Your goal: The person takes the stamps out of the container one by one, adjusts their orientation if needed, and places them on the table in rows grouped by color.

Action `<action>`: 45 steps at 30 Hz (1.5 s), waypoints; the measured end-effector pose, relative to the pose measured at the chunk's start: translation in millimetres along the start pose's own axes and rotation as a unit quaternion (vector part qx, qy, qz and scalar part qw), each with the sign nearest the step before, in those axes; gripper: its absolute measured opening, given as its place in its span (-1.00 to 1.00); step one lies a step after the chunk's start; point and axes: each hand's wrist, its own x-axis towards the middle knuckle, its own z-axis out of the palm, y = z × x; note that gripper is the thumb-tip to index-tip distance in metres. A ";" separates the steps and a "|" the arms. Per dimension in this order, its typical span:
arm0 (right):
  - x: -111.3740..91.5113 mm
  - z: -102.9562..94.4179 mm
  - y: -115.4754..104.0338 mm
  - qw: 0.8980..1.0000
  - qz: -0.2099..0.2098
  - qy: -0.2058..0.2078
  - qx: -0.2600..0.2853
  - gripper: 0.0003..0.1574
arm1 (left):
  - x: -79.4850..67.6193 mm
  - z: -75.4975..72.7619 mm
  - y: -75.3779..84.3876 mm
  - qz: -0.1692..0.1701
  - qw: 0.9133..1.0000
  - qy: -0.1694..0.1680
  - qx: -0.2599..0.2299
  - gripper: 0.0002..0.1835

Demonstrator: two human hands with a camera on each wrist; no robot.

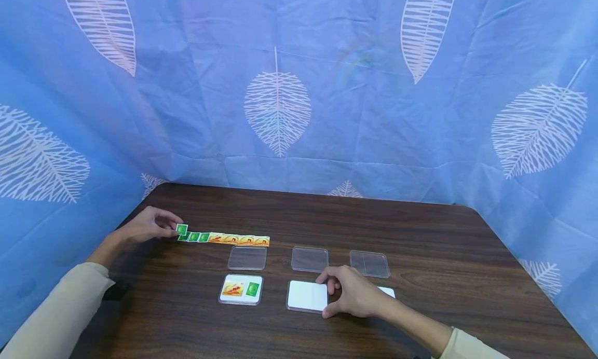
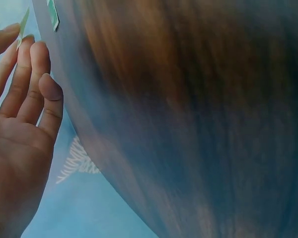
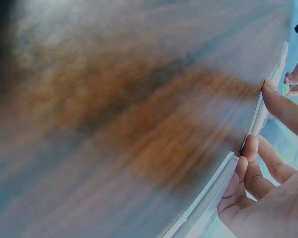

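My left hand (image 1: 151,225) pinches a small green stamp (image 1: 181,229) between thumb and fingertips, just above the left end of a row of stamps. Green stamps (image 1: 193,237) form the left part of that row, and orange-yellow stamps (image 1: 238,239) overlap on the right. With thumb and fingers spread, my right hand (image 1: 355,291) holds the right edge of the middle clear plastic case (image 1: 307,295), which has a blank white insert. In the left wrist view the pinched stamp (image 2: 23,22) shows edge-on.
Left of the middle case, another case (image 1: 241,289) holds one orange and one green stamp. A third white insert (image 1: 386,291) is partly hidden behind my right hand. Three clear lids (image 1: 247,258) lie behind the cases on the brown wooden table (image 1: 444,255). Blue leaf-patterned cloth surrounds it.
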 end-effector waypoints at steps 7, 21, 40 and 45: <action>0.4 -0.7 -0.4 1.000 -0.003 -0.001 0.000 -0.37 | -1.6 -4.6 -2.2 -0.012 1.000 -0.003 0.007 -0.61; 0.8 -0.2 0.2 1.000 -0.001 -0.001 -0.003 -0.36 | -1.8 -7.7 -6.3 -0.043 0.999 -0.026 -0.015 -0.60; 1.1 -0.5 0.7 1.000 -0.002 -0.001 -0.003 -0.36 | -1.4 -6.5 -5.9 -0.059 0.998 -0.030 0.013 -0.61; 1.0 0.0 1.0 1.000 0.000 -0.002 0.001 -0.37 | -1.8 -4.9 -6.7 -0.054 0.998 -0.031 0.012 -0.62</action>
